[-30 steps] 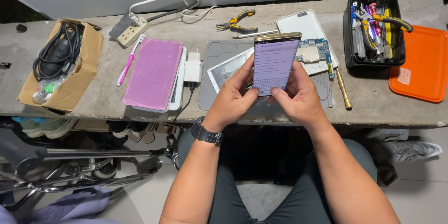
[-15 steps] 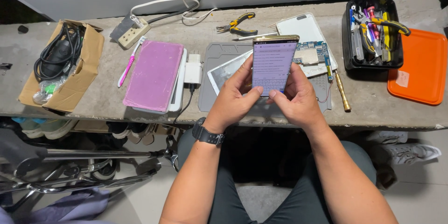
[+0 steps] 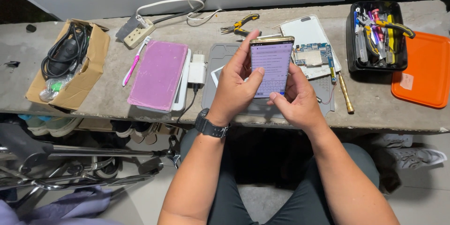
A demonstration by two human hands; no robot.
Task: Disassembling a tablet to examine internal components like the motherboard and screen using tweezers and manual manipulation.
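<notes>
I hold a gold-edged smartphone (image 3: 272, 63) upright over the concrete bench (image 3: 375, 105), its lit screen showing text and a keyboard. My left hand (image 3: 234, 89), with a black wristwatch on the wrist, wraps the phone's left side, thumb resting on the screen. Cupping the lower right side is my right hand (image 3: 297, 100), its thumb at the bottom of the screen. Beneath the phone lies a grey work mat (image 3: 220, 65) with an opened device and its bare circuit board (image 3: 314, 56).
A pink-covered tablet (image 3: 159, 75) lies left of a white charger (image 3: 197, 70). Further left a cardboard box (image 3: 84, 79) holds black cables. Pliers (image 3: 241, 23) and a power strip (image 3: 138, 32) lie at the back. A black tool tray (image 3: 375, 35) and an orange tray (image 3: 424, 70) sit right.
My left thumb has shifted onto the screen, and the phone sits slightly differently in both hands. The bench items have not moved.
</notes>
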